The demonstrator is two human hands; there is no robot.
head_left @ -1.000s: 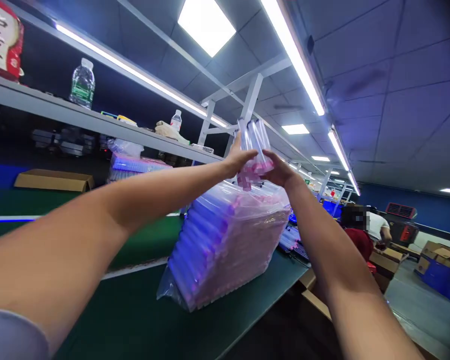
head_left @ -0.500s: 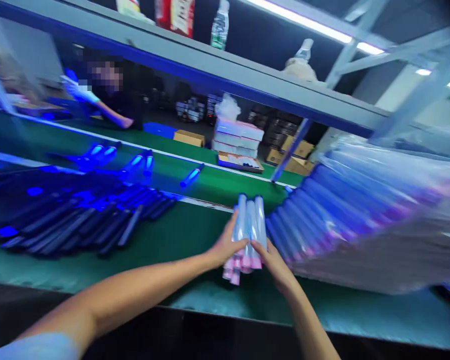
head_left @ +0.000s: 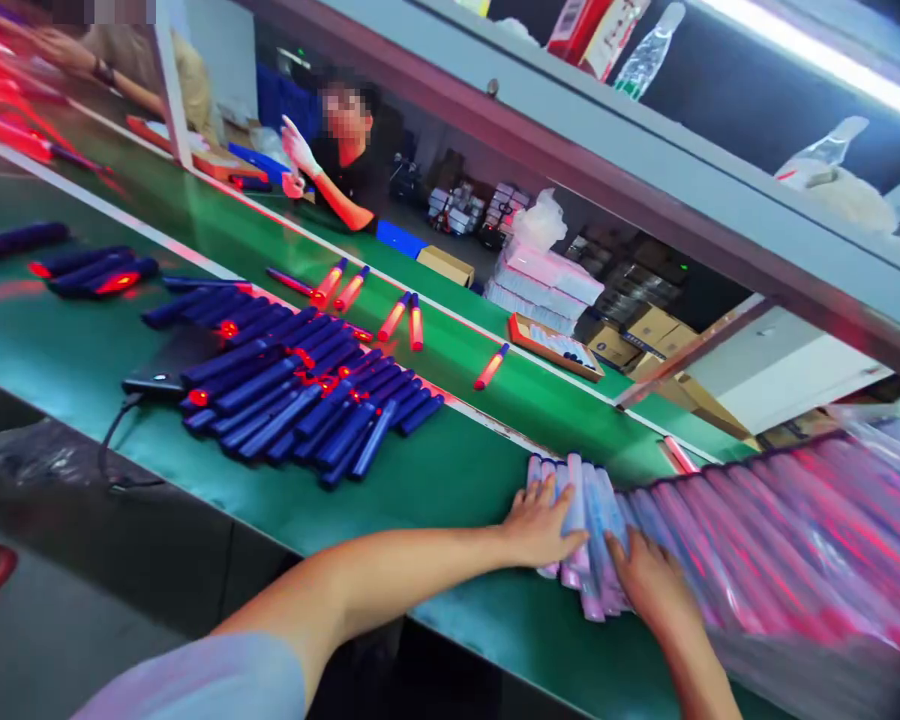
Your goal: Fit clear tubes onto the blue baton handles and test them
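I have a little bunch of clear tubes [head_left: 581, 520] with pink ends. They lie flat on the green table [head_left: 450, 470], side by side, close to the front edge. The pink ends point back at me and the clear ends point away. My left hand [head_left: 541, 525] lies flat on the left tubes. My right hand [head_left: 649, 580] lies on the right ones. The bunch sits just beside the big clear bag [head_left: 795, 540], which is full of the same kind of tubes in rows.
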